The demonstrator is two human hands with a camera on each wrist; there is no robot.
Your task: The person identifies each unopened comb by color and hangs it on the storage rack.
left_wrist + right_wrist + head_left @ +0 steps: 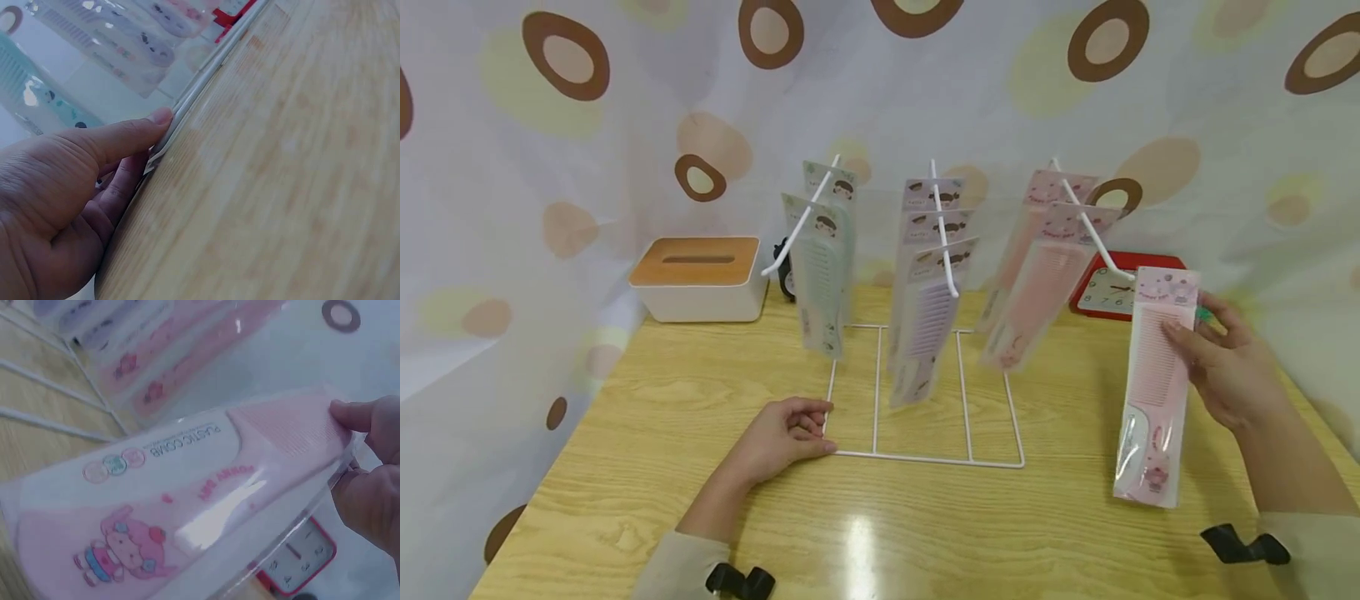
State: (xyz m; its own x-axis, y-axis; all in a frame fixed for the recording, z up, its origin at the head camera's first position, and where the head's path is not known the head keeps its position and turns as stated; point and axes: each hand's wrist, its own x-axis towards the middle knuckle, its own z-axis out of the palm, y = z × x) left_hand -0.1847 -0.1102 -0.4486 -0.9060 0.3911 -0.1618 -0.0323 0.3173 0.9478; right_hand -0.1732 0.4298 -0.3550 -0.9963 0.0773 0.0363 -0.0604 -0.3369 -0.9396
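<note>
While the left hand (786,433) rests curled on the corner of the white wire rack (925,457), the right hand (1221,367) pinches a pink comb pack (1153,392) just beside the right hook (1093,237). It hangs tall, top end up. If the hole misses the hook, the pack could drop.

From the left wrist, the thumb (125,140) presses the wire.

From the right wrist, fingers (365,419) grip the pack's edge; it looks slippery.
</note>
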